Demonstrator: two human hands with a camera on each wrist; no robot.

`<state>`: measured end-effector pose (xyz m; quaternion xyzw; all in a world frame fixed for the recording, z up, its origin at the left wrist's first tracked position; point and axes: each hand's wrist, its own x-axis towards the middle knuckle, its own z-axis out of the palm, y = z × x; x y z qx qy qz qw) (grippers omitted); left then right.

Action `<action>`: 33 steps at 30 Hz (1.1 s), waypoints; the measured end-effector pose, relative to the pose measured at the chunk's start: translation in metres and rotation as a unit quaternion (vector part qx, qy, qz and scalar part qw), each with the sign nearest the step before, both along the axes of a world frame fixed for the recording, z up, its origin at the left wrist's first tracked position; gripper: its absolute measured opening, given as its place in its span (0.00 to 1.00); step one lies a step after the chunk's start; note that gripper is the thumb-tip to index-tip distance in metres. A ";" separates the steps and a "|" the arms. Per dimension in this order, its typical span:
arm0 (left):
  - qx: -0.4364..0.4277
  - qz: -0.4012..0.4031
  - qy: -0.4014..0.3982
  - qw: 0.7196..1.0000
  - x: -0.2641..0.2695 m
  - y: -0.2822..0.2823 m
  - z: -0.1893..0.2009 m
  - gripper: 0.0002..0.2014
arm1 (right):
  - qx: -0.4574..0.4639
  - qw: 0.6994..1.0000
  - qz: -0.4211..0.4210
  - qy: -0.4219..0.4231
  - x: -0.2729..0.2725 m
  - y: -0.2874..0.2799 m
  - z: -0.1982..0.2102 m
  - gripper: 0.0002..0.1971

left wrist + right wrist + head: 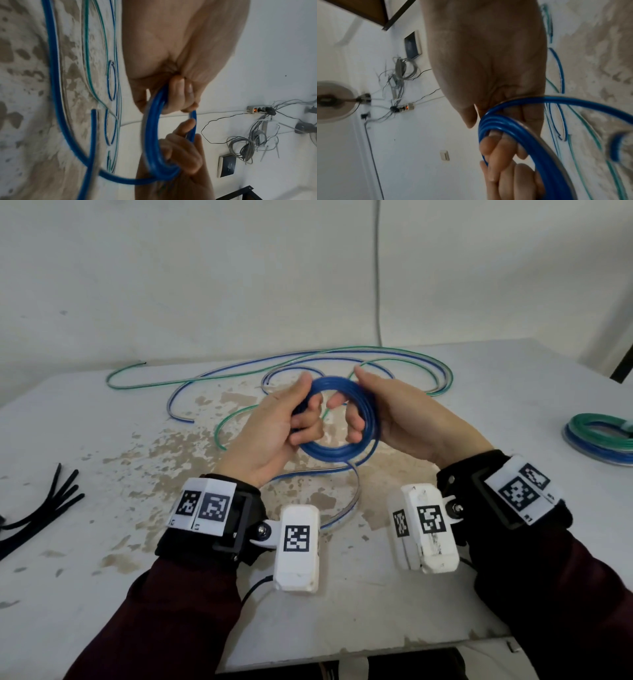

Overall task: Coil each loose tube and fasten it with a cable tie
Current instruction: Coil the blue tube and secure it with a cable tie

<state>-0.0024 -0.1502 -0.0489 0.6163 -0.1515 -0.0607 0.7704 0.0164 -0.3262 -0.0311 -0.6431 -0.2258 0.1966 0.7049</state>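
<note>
Gripping a blue plastic tube coil [342, 419] above the worktop's [102, 542] middle, left hand [274, 433] and right hand [404, 419] fingers curled round it, loose tail probably trailing toward the near edge.

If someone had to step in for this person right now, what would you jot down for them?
Left hand: grips the left side of the blue coil.
Right hand: grips its right side, fingers through the loop.
The coil is held above the table; a tail still trails onto it, and no tie is on it yet.
Done: tied coils lie at the right edge.
Left: finish winding, then fasten with a black cable tie from the pile at left. Loose green and blue tubes at the back still need coiling.
</note>
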 end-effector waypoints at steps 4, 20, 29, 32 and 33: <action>-0.050 0.019 -0.015 0.998 0.000 -0.001 0.003 0.20 | 0.034 0.999 0.004 -0.009 0.001 0.001 -0.001 0.23; -0.019 0.072 -0.033 0.997 0.000 0.001 0.002 0.20 | 0.004 0.995 -0.052 -0.080 -0.001 0.010 -0.011 0.08; 0.017 0.070 -0.061 0.996 0.000 -0.002 0.001 0.19 | 0.013 0.997 -0.072 -0.036 -0.008 0.010 -0.006 0.11; 0.021 0.072 -0.052 0.996 0.001 -0.002 -0.001 0.18 | -0.007 0.995 -0.087 -0.045 -0.007 0.013 -0.007 0.11; 0.020 0.076 -0.052 0.996 0.001 -0.002 -0.001 0.17 | -0.009 0.995 -0.091 -0.044 -0.006 0.014 -0.008 0.11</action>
